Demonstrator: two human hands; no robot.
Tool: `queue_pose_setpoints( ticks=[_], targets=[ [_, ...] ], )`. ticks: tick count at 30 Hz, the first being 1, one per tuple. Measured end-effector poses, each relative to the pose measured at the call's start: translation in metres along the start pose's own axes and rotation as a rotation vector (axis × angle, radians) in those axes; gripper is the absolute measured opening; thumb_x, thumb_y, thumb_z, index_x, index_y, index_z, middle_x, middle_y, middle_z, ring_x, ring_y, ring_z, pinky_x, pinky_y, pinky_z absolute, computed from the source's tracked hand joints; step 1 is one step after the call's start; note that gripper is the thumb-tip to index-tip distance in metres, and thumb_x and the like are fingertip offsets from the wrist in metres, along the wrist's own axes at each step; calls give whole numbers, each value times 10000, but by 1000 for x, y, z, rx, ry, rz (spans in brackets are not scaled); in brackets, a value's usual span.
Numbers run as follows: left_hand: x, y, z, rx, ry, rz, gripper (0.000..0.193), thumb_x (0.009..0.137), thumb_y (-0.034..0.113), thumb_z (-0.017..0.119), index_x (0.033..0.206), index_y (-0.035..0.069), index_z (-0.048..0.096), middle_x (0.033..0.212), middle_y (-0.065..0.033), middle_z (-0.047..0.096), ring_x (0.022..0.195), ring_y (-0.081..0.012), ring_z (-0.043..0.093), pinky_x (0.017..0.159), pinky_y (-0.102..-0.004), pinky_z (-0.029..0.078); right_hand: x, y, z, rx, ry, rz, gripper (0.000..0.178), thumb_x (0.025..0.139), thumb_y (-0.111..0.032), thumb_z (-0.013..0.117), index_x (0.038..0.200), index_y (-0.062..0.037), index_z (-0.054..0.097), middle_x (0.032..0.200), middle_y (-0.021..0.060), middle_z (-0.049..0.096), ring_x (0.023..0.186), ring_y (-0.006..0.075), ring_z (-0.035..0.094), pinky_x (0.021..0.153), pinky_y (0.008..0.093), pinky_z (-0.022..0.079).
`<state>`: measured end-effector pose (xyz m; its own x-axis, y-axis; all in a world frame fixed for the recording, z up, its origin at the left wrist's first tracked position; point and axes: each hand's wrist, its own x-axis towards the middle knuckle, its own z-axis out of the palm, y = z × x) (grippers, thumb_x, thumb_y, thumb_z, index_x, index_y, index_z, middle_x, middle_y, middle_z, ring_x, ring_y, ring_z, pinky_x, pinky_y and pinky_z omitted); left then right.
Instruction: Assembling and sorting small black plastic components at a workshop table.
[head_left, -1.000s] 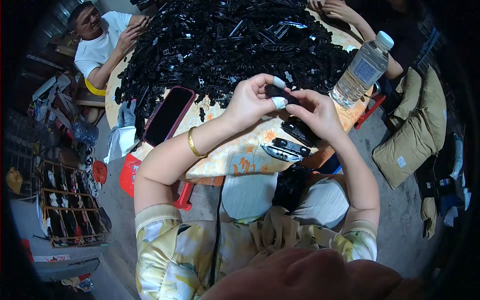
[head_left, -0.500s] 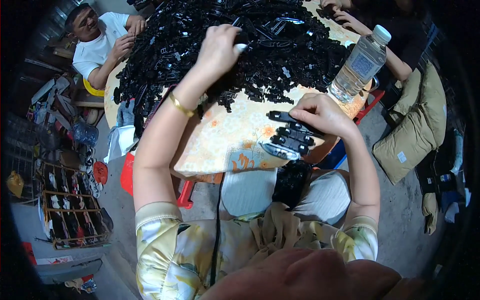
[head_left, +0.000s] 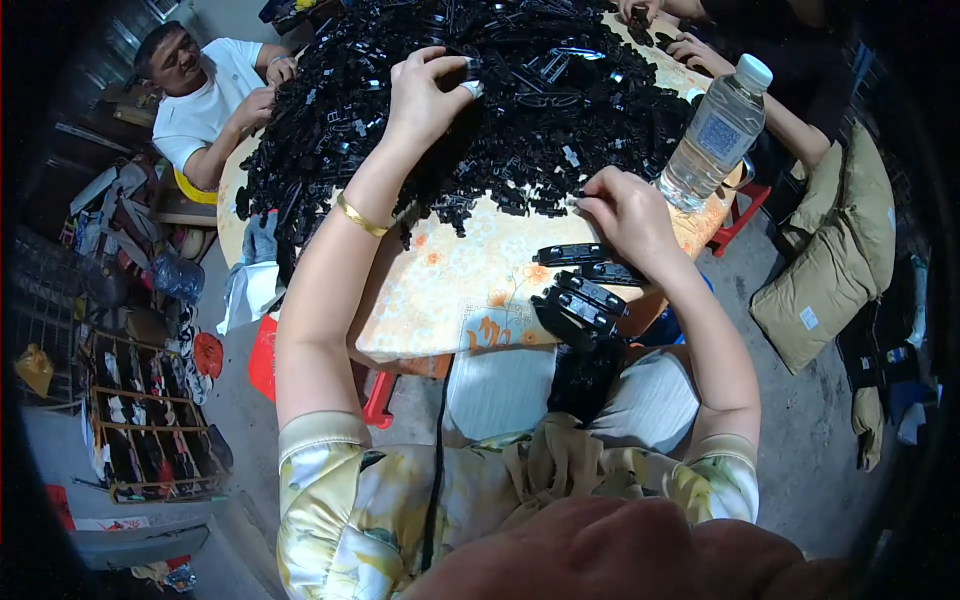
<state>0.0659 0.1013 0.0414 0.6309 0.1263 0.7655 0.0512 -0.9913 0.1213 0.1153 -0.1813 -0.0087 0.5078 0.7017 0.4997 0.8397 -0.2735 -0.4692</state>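
My left hand (head_left: pixel 428 95) is over the big pile of small black plastic parts (head_left: pixel 520 130), its thumb and forefinger curled round a dark plastic part that is only partly visible. A pale cover sits on the thumb tip. At the pile's near edge, my right hand (head_left: pixel 632 210) has its thumb and forefinger brought together; what lies between them is too small to make out. In front of it, several assembled long black plastic pieces (head_left: pixel 590 292) lie at the near right table edge. The nearest one (head_left: pixel 568 322) is tilted over the edge above a black bag (head_left: pixel 582 375) by my lap.
A clear bottle (head_left: pixel 715 135) with a white cap stands right of the pile on the flowered tablecloth (head_left: pixel 430 300). Co-workers sit at the far left and far right. Tan sacks (head_left: pixel 825 270) lean at right; a shoe rack (head_left: pixel 150 410) and a red stool (head_left: pixel 378 400) are left.
My right hand has left the assembled black pieces and moved away from me to the pile's edge. The nearest piece has tipped over the table edge. My left hand has shifted slightly left.
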Motion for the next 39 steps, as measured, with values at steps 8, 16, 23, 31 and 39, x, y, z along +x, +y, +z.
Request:
queue_pose_setpoints(
  ticks=[8,16,23,31,39],
  targets=[
    [-22,51,-16,-1064,-160,-488,330,806,118,687,1061,-2,516,857,-64,645,715,-71,580,572,-183,451,-2,-4,-8,477,15,333,167,784,-64,695,920,1,623,807,28,638,710,73,593,632,210,491],
    [-63,110,-13,-1664,-545,-734,289,833,-21,591,1114,0,529,997,-79,636,788,-120,634,710,-216,542,-3,-19,-14,626,308,102,122,840,-39,625,953,5,640,829,20,628,692,66,554,623,196,455],
    [-74,111,-13,-1701,-674,-830,335,844,-6,586,1170,22,512,1005,-85,626,839,-170,652,789,-285,557,-6,-26,-7,447,332,1,158,818,-7,616,975,9,631,884,68,656,808,117,624,719,247,496],
    [-75,112,-13,-1657,-584,-813,341,839,-12,592,1172,19,520,963,-65,627,835,-132,637,758,-246,545,-5,-24,-17,86,329,-327,181,679,48,666,848,-15,646,841,109,635,748,238,623,653,312,497],
    [-73,114,-15,-1695,-549,-805,356,830,-11,607,1173,-3,514,999,-99,631,826,-131,633,781,-257,543,-4,-25,-18,-55,257,-468,257,675,4,684,925,-27,633,908,95,623,776,244,610,661,319,503]
  ],
)
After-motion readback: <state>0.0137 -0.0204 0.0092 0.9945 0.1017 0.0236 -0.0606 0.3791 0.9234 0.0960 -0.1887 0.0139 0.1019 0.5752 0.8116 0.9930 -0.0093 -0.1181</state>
